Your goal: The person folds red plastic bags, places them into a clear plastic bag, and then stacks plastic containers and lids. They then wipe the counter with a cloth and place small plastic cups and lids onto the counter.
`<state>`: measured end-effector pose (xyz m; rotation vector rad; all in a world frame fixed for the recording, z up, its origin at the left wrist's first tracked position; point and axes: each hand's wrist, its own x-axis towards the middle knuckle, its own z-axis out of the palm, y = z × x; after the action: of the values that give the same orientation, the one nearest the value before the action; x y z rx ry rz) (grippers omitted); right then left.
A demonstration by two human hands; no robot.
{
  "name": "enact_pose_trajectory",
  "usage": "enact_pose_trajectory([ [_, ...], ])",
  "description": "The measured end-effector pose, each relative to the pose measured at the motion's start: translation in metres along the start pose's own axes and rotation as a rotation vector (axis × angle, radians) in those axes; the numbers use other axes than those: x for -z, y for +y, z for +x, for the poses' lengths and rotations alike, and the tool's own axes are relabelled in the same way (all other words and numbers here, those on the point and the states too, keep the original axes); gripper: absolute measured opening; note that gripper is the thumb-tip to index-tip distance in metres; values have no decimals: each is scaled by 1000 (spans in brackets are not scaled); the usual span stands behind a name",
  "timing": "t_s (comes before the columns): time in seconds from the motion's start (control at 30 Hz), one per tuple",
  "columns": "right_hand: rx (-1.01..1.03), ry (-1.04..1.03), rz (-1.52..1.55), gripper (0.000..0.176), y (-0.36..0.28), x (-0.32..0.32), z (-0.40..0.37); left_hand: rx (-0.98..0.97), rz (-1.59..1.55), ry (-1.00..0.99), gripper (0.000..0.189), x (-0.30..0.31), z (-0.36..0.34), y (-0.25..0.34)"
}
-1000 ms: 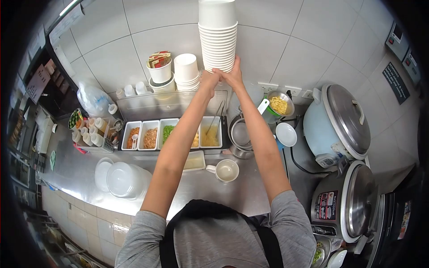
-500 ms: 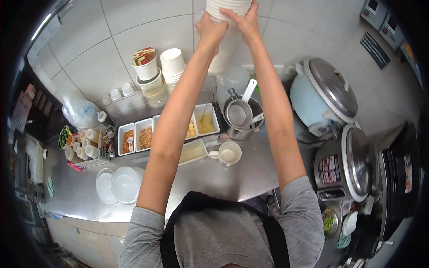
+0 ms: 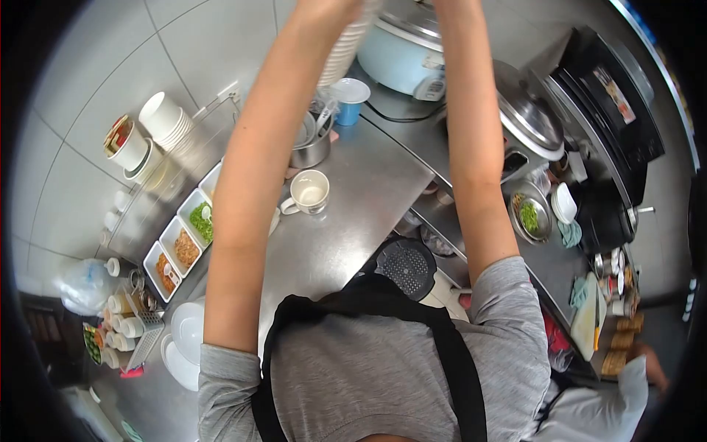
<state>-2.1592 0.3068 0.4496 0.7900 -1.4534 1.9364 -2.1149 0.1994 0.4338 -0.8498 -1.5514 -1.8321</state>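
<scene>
Both my arms reach up to the top edge of the view. My left hand (image 3: 331, 6) is blurred and partly cut off there, beside a tall stack of white cups or bowls (image 3: 346, 53). Its fingers do not show, so a grip cannot be made out. My right forearm (image 3: 471, 125) passes in front of the rice cookers, and the hand at its end is beyond the top edge. A white mug (image 3: 308, 191) stands on the metal counter, below a metal pot (image 3: 313, 152) and a lidded blue cup (image 3: 349, 99).
Food trays (image 3: 180, 247), sauce bottles (image 3: 118, 324) and clear lids (image 3: 188, 335) are at left. A light blue rice cooker (image 3: 401, 62), a dark-bodied cooker (image 3: 526, 118) and a bowl of greens (image 3: 529, 214) stand at right. Another person's arm (image 3: 648, 361) shows at lower right.
The view has turned to the right. My hands have gone up to the top edge, where my right hand is now out of sight. Both hands were on the stack before.
</scene>
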Motion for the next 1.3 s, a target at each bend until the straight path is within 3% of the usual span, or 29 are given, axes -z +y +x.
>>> enact_pose_trajectory([
  [0.07, 7, 19, -72, 76, -19, 28, -12, 98, 258, 225, 57, -50, -29, 18],
  [0.13, 52, -8, -138, 71, -24, 56, -31, 135, 329, 232, 67, -63, -43, 6],
  [0.2, 51, 58, -216, 62, -24, 72, -59, 109, 203, 19, 80, -58, -56, -47],
  [0.23, 56, 92, -254, 57, -20, 82, -71, 174, 179, 18, 77, -60, -70, -57],
  [0.37, -122, 113, -344, 98, 14, 110, -129, 339, 113, -30, 74, -60, -144, -100],
  [0.53, -114, 144, -625, 93, 92, 141, -215, 428, 125, -56, 70, -38, -244, -169],
  [0.7, -219, 126, -677, 94, 106, 145, -219, 508, 88, -73, 56, -27, -246, -180],
  [0.8, -301, 139, -688, 89, 113, 158, -213, 175, 733, -183, 49, -20, -233, -185],
  [0.9, -347, 114, -689, 91, 119, 168, -212, -17, 745, -94, 44, -30, -221, -185],
  [1.0, -390, 84, -636, 93, 113, 172, -219, 113, 422, -212, 37, -21, -234, -206],
  [1.1, -498, 68, -423, 98, 108, 175, -224, 254, 484, -192, 35, -12, -283, -237],
  [1.17, -604, 17, -354, 96, 103, 176, -232, 450, 559, -252, 40, -9, -319, -259],
  [1.2, -601, -33, -426, 96, 104, 176, -238, 544, 595, -282, 42, -9, -325, -266],
  [1.3, -786, -61, -211, 93, 117, 198, -251, 780, 564, -305, 34, -1, -312, -272],
])
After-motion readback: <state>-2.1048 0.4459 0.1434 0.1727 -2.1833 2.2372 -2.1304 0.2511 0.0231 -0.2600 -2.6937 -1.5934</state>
